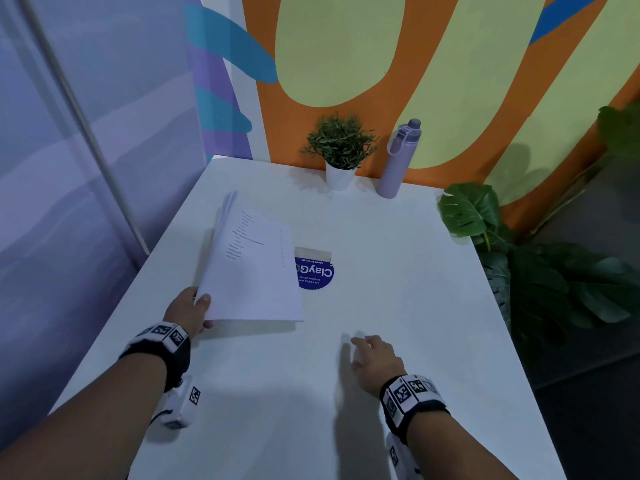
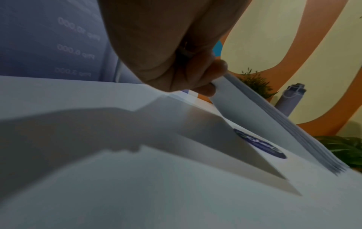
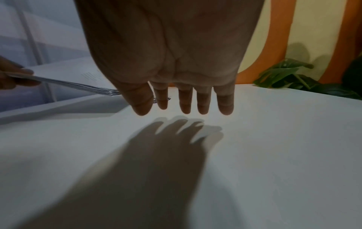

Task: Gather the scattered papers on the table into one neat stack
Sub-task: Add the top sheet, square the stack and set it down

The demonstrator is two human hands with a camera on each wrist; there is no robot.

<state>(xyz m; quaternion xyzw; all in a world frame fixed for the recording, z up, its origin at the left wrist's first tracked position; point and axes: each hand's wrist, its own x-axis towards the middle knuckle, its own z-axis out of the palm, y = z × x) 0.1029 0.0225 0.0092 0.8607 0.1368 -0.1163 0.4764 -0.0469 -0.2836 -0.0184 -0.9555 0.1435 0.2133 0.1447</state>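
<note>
The left hand [image 1: 188,311] pinched the stack of papers [image 1: 251,268] by its near corner; the left wrist view alone showed the sheets' fanned edges; the right hand [image 1: 375,355] hovered above the worktop [image 1: 398,271], fingers [image 3: 186,102] straight and apart.

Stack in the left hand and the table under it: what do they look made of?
Stack: thin white printed paper, matte; separate sheet edges show at its corner in the right wrist view, pinched by the left hand. Table: smooth white top, faint sheen, probably laminate or painted board; cannot tell which.
</note>
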